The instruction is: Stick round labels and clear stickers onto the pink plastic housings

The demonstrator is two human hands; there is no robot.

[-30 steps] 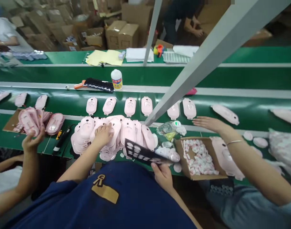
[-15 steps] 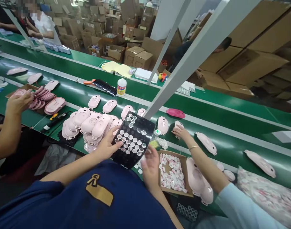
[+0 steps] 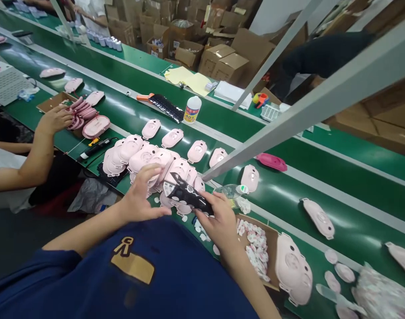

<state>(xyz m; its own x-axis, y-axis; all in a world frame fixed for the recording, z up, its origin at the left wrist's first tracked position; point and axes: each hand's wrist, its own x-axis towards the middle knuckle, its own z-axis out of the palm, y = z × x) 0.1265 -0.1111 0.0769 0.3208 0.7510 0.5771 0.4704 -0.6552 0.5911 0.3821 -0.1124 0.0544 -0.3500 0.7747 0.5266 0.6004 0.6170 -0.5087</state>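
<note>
My right hand (image 3: 220, 217) pinches one end of a black sheet (image 3: 192, 198), which appears folded or curled and seen nearly edge-on. Close to its other end is my left hand (image 3: 139, 197), open, thumb and fingers spread, apparently holding nothing. Behind and beneath the sheet lies a heap of pale pink oval plastic covers (image 3: 144, 155). Small white pieces (image 3: 202, 230) are scattered on the bench below my right hand. A clear bottle with a green-and-white cap (image 3: 244, 189) lies just beyond it.
An open carton (image 3: 272, 248) of small printed pieces stands at right beside stacked pink covers (image 3: 292, 266). Pink covers lie along the green belt (image 3: 285, 190). A grey post (image 3: 289, 106) slants across. A white glue bottle (image 3: 192, 110) stands behind. A co-worker's hand (image 3: 56, 118) is at left.
My left hand has let go of the black sheet, and my right hand now grips it. The sheet has turned from face-on to nearly edge-on. The co-worker's arm at right has left the view.
</note>
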